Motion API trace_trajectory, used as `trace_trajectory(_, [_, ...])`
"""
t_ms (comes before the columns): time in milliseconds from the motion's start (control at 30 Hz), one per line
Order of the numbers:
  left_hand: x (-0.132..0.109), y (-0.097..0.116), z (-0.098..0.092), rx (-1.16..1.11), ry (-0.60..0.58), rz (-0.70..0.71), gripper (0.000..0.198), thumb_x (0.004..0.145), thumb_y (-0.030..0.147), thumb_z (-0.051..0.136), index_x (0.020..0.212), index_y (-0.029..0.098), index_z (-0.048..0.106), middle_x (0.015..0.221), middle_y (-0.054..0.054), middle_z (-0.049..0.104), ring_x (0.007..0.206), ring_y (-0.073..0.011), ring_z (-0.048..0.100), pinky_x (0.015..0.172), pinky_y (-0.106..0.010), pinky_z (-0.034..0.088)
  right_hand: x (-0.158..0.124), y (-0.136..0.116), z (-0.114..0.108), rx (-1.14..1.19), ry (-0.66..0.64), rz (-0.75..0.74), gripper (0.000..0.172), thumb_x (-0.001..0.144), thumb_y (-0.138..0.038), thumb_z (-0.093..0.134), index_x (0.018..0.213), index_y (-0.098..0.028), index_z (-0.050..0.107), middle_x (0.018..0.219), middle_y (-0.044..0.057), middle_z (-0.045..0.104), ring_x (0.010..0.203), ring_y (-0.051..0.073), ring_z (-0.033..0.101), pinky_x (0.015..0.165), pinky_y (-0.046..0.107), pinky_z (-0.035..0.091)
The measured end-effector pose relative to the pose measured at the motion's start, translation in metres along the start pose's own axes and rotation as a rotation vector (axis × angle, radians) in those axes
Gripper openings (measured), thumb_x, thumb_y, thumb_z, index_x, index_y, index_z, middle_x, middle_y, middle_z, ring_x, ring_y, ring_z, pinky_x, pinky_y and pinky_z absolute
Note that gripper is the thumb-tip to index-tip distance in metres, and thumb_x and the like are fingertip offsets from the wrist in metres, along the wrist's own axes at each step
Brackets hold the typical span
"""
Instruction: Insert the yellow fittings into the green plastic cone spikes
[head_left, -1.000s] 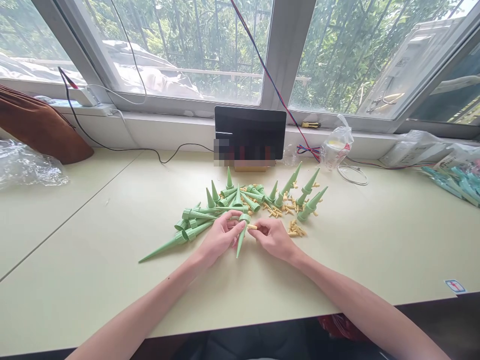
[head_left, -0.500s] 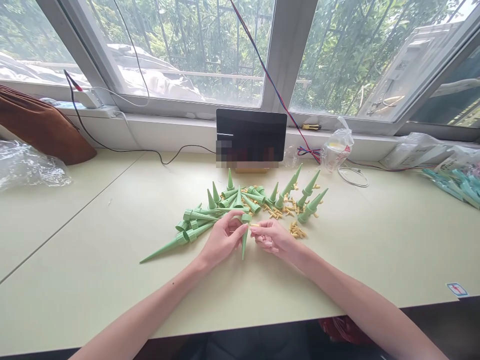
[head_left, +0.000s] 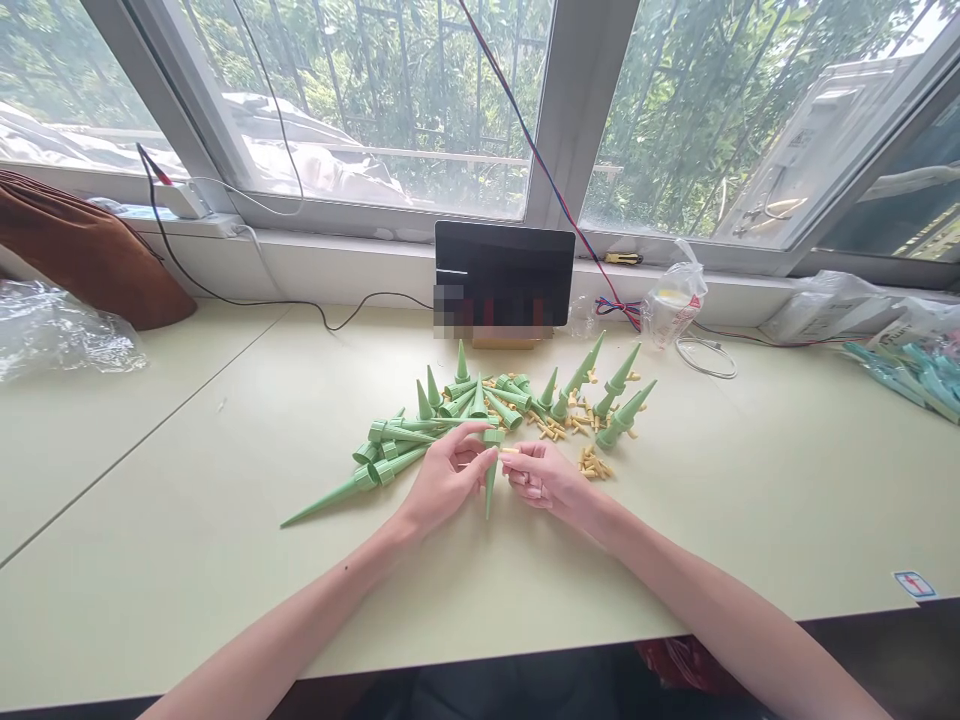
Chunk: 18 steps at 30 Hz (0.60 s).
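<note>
My left hand (head_left: 450, 477) is closed on a green plastic plant watering spike (head_left: 490, 490), its ribbed collar up and its tip pointing down. Between thumb and fingers of my right hand (head_left: 541, 473) is a small yellow peg (head_left: 509, 450), held against or very near the spike's side; contact cannot be made out. Behind my hands lies a pile of green spikes (head_left: 405, 432), some lying flat, others standing point up. Loose yellow pegs (head_left: 595, 463) are heaped by my right hand, with more scattered among the spikes. A few stacked spikes (head_left: 626, 415) at the right have yellow pegs sticking out.
A dark-screened tablet (head_left: 504, 275) stands at the back on a wooden stand. Plastic bags (head_left: 675, 295) and a coiled white cable (head_left: 706, 357) lie at the back right. Clear plastic wrap (head_left: 67, 330) and a brown bag (head_left: 90, 255) are at the left.
My hands hold nearly the same pose on the spike and the peg. The whole view has shifted very slightly.
</note>
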<state>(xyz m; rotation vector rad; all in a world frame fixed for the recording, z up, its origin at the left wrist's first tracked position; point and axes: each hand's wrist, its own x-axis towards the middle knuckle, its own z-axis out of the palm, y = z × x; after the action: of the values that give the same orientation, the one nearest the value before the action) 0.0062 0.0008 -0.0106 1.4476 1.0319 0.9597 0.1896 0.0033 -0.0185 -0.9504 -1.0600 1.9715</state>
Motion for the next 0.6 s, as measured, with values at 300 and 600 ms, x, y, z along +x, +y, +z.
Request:
trace_trajectory(300, [-0.0005, 0.0002, -0.0009, -0.073, -0.014, -0.062, 0.045, 0.087, 0.044, 0.064, 0.125, 0.022, 0.055, 0.065, 0.004, 0.057, 0.051, -0.0125, 0.052, 0.052, -0.025, 0.047, 0.0009, 0.0021, 0.0006, -0.075, 0.035, -0.034, 0.038, 0.072, -0.048, 0.080, 0.070, -0.016, 0.060, 0.052, -0.008, 0.044, 0.039, 0.003, 0.033, 0.036, 0.018, 0.018])
trace_trajectory(600, [0.0033, -0.0045, -0.0011, -0.176, 0.014, -0.140, 0.045, 0.079, 0.051, 0.072, 0.110, 0.019, 0.060, 0.058, 0.005, 0.056, 0.045, -0.0098, 0.046, 0.043, -0.021, 0.041, 0.0024, 0.0075, -0.0005, -0.171, 0.040, -0.106, 0.039, 0.075, -0.051, 0.076, 0.070, -0.017, 0.060, 0.049, -0.008, 0.042, 0.037, 0.005, 0.033, 0.034, 0.019, 0.020])
